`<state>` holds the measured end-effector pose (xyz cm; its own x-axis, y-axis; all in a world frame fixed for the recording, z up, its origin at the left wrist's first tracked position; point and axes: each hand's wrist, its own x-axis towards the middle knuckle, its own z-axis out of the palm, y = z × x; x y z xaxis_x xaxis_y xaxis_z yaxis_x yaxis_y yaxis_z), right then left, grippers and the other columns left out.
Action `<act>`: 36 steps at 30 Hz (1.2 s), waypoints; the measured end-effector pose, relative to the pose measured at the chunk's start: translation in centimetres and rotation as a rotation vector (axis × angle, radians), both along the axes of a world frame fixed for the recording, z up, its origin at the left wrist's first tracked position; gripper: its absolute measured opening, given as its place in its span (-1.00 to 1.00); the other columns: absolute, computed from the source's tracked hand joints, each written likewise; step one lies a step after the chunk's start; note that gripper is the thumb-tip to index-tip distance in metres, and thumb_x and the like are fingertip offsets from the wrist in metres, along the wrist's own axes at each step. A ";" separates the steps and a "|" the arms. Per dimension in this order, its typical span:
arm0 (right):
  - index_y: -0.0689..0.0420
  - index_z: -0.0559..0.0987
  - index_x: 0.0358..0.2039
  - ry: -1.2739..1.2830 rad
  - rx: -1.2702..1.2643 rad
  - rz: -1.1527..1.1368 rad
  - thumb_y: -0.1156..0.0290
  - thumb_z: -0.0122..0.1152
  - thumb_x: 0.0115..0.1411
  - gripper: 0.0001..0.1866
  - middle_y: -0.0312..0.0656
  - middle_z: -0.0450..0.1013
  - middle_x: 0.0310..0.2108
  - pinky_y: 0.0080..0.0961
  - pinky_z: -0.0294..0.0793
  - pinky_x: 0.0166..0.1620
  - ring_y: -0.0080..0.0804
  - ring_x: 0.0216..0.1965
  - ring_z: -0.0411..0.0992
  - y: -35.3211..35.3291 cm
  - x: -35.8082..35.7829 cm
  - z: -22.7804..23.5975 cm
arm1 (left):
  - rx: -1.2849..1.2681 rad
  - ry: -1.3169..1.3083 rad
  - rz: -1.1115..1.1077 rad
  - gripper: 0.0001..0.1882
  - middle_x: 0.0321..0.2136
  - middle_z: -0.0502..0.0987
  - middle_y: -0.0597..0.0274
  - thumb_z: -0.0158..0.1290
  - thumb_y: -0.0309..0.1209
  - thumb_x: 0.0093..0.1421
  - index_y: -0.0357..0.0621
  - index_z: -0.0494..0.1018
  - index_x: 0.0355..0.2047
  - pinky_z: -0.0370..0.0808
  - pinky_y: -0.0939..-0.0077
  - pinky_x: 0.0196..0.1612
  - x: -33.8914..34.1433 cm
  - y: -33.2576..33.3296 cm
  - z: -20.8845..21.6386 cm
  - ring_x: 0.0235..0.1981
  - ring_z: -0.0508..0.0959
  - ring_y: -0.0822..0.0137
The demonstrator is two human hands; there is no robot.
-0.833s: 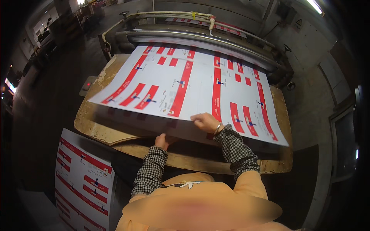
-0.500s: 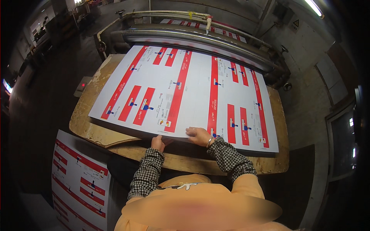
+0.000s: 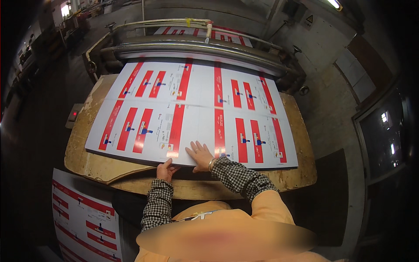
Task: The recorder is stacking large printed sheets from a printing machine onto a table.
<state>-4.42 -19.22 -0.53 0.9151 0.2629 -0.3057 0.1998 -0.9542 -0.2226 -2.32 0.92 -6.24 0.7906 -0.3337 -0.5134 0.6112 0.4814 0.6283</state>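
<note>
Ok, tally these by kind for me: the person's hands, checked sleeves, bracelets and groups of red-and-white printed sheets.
Left hand, right hand: 2
Left sleeve, right sleeve: 2
Bracelet: 1
Table sheets, lower-left sheets, far sheets beyond the roller: 3 groups
Total: 8

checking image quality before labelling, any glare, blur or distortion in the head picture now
Head view: fisheye distortion bends the metal roller, and corners fall dark; the ceiling lamp glares at upper right; a smooth blur covers part of the orange top; the printed sheet looks fairly sharp.
</note>
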 end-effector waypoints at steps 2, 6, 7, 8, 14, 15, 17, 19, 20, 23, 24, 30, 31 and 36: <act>0.11 0.19 0.10 -0.021 0.090 -0.002 0.16 0.27 -0.17 -0.20 0.06 -0.09 0.18 -0.14 -0.09 0.19 0.01 0.22 -0.17 -1.1 -0.5 1.0 | -0.020 -0.102 -0.094 -0.69 -0.26 0.46 0.03 -0.10 -0.39 0.12 -0.29 0.30 -0.14 0.44 0.13 -0.14 0.0 -0.2 0.1 -0.23 0.49 0.12; 0.18 0.53 -0.37 0.094 0.256 -0.002 0.38 0.04 -0.14 -0.72 0.07 0.43 -0.31 -0.34 0.37 -0.16 -0.02 -0.28 0.39 -2.9 1.5 1.9 | -0.158 -0.096 -0.173 -0.69 -0.24 0.46 0.05 -0.10 -0.41 0.10 -0.27 0.31 -0.14 0.41 0.11 -0.10 -0.2 -0.1 0.5 -0.20 0.47 0.11; 0.18 0.53 -0.37 0.092 0.256 -0.001 0.38 0.04 -0.14 -0.72 0.07 0.43 -0.31 -0.34 0.37 -0.16 -0.02 -0.28 0.39 -3.3 1.8 2.6 | -0.155 -0.049 -0.135 -0.69 -0.23 0.45 0.06 -0.11 -0.40 0.11 -0.26 0.31 -0.13 0.39 0.11 -0.09 -0.3 -0.1 0.6 -0.18 0.46 0.12; 0.16 0.53 -0.40 -0.024 0.419 -0.040 0.37 0.03 -0.13 -0.75 0.03 0.44 -0.41 -0.32 0.39 -0.25 -0.05 -0.36 0.41 -4.1 2.0 3.4 | -0.157 -0.002 -0.105 -0.69 -0.22 0.44 0.06 -0.12 -0.39 0.12 -0.25 0.31 -0.13 0.38 0.10 -0.07 -0.3 -0.4 0.8 -0.15 0.44 0.12; 0.22 0.49 -0.32 -0.176 0.549 -0.025 0.43 -0.01 -0.07 -0.73 -0.02 0.43 -0.24 -0.40 0.38 -0.14 -0.14 -0.24 0.42 -3.6 0.5 7.3 | 0.012 0.075 0.040 -0.65 -0.19 0.43 0.06 -0.23 -0.32 0.19 -0.22 0.28 -0.06 0.43 0.15 -0.11 0.0 -1.4 0.3 -0.19 0.46 0.11; 0.23 0.48 -0.30 -0.163 0.579 -0.001 0.43 -0.01 -0.07 -0.72 -0.01 0.41 -0.21 -0.37 0.37 -0.12 -0.11 -0.20 0.40 -3.6 0.1 6.1 | 0.017 0.068 0.012 -0.63 -0.15 0.41 0.07 -0.28 -0.32 0.21 -0.22 0.25 -0.02 0.45 0.15 -0.13 0.3 -1.5 0.4 -0.18 0.46 0.11; 0.22 0.48 -0.28 -0.163 0.591 -0.015 0.42 0.00 -0.07 -0.70 0.01 0.39 -0.17 -0.40 0.36 -0.09 -0.10 -0.16 0.38 -3.4 -0.7 4.1 | 0.014 0.072 0.017 -0.63 -0.15 0.40 0.02 -0.31 -0.33 0.21 -0.25 0.26 -0.04 0.45 0.11 -0.13 0.1 -1.2 0.3 -0.18 0.46 0.08; 0.21 0.49 -0.27 -0.082 0.574 -0.020 0.42 0.01 -0.07 -0.69 0.02 0.38 -0.15 -0.42 0.35 -0.07 -0.10 -0.13 0.37 -3.8 -0.8 1.8 | 0.014 0.030 0.055 -0.64 -0.17 0.40 -0.07 -0.32 -0.37 0.20 -0.31 0.26 -0.07 0.45 0.07 -0.13 0.1 -1.0 -0.6 -0.18 0.46 0.04; 0.20 0.49 -0.26 0.003 0.559 -0.033 0.41 0.02 -0.07 -0.69 0.03 0.37 -0.12 -0.44 0.34 -0.05 -0.11 -0.11 0.36 -3.6 -0.8 1.6 | -0.048 -0.022 0.057 -0.64 -0.20 0.41 -0.13 -0.30 -0.41 0.17 -0.39 0.25 -0.09 0.44 0.03 -0.13 0.1 -1.0 -0.5 -0.20 0.47 0.01; 0.18 0.50 -0.24 0.008 0.481 -0.033 0.40 0.05 -0.08 -0.67 0.02 0.36 -0.11 -0.47 0.33 -0.02 -0.11 -0.09 0.35 -3.3 -1.6 1.7 | 0.026 0.028 0.053 -0.64 -0.22 0.42 -0.08 -0.20 -0.38 0.15 -0.40 0.25 -0.11 0.48 0.13 -0.17 -0.3 -1.0 0.4 -0.24 0.49 0.06; 0.20 0.49 -0.23 0.104 0.462 -0.031 0.38 0.07 -0.08 -0.66 0.01 0.39 -0.14 -0.45 0.32 -0.02 -0.12 -0.08 0.34 -3.3 -1.0 2.4 | 0.025 0.031 0.054 -0.64 -0.22 0.42 -0.08 -0.20 -0.38 0.15 -0.40 0.25 -0.11 0.48 0.13 -0.17 -0.2 -0.9 0.3 -0.24 0.49 0.06; 0.22 0.48 -0.23 -0.104 0.358 -0.411 0.28 0.15 -0.08 -0.61 0.00 0.32 -0.06 -0.44 0.19 0.09 -0.13 0.04 0.22 -4.4 4.7 -0.3 | 0.055 -0.019 -0.024 -0.61 -0.25 0.46 0.04 -0.10 -0.23 0.15 -0.28 0.27 -0.12 0.45 0.25 -0.16 0.2 -1.3 0.9 -0.25 0.51 0.19; 0.20 0.48 -0.27 -0.184 0.320 -0.346 0.25 0.17 -0.11 -0.61 -0.01 0.33 -0.11 -0.39 0.24 0.02 -0.10 -0.01 0.22 -4.4 4.8 -1.2 | 0.048 -0.013 -0.029 -0.61 -0.25 0.46 0.04 -0.10 -0.23 0.15 -0.28 0.27 -0.12 0.45 0.25 -0.16 -0.1 -1.3 0.5 -0.25 0.51 0.19; 0.11 0.23 0.06 -0.045 0.086 -0.048 0.14 0.30 -0.22 -0.20 0.10 0.00 0.14 -0.13 -0.02 0.17 0.08 0.19 -0.12 -0.1 0.3 0.0 | 0.026 -0.005 -0.019 -0.64 -0.29 0.47 0.05 -0.02 -0.33 0.09 -0.32 0.30 -0.17 0.48 0.25 -0.20 0.2 -0.3 -0.7 -0.30 0.52 0.19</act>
